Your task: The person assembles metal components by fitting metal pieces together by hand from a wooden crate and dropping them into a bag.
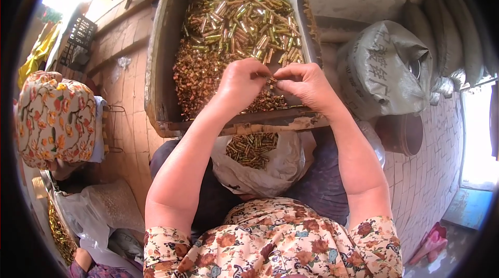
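Note:
Over the near part of a wooden tray (152, 78), my left hand (240, 81) and my right hand (307, 84) meet with fingertips close together. A small copper-coloured piece (271, 81) shows at the fingertips of my right hand, which is closed in a pinch. My left hand is pinched too; what lies between its fingers is hidden. Below and left of them lies a heap of short copper-coloured pieces (200, 78). Shiny gold and copper-coloured tubes (241, 18) are strewn over the far part of the tray.
Between my legs, a white plastic bag (283, 166) holds gold-coloured tubes (252, 149). A stuffed grey-white sack (371, 65) stands right of the tray, near a brown bucket (400, 133). A floral-covered seat (57, 119) is at left. At lower left, another person's hand (82, 260) shows beside more tubes.

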`<action>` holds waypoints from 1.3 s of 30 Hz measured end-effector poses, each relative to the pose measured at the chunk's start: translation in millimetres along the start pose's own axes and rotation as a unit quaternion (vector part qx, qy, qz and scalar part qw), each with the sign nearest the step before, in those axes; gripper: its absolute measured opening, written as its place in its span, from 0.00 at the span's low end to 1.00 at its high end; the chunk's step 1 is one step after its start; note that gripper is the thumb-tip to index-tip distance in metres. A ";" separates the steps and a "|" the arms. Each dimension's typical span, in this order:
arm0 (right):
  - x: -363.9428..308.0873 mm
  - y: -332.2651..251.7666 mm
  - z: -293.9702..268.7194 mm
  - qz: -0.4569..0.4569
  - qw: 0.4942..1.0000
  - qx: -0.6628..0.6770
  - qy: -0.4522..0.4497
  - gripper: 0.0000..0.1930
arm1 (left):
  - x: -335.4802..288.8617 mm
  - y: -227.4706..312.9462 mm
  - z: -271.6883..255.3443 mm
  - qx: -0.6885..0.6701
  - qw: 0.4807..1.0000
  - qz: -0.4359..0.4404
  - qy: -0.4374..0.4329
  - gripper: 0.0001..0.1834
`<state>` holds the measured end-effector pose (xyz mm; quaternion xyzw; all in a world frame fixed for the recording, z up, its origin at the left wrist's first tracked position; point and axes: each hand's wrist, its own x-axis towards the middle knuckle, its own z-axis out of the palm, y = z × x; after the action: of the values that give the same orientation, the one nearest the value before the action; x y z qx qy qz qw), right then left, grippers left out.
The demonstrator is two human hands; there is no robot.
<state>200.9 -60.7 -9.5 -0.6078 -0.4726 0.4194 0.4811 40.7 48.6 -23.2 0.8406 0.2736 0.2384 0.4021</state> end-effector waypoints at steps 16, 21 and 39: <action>-13.9 -14.5 15.2 0.017 0.996 0.083 0.025 0.06 | -26.5 15.6 -16.6 -0.420 0.894 -0.151 0.043 0.07; -14.7 -14.7 19.0 0.011 0.996 0.076 0.049 0.06 | -30.3 22.9 -21.0 -0.399 0.900 -0.163 0.062 0.06; -16.4 -19.5 25.0 0.000 0.983 0.164 0.085 0.04 | -36.2 23.9 -17.9 -0.415 0.896 -0.137 0.077 0.07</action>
<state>170.2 -70.3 6.0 -0.5539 -0.3551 0.4378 0.6127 9.3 22.2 -0.4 0.5304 0.2919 0.3373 0.7209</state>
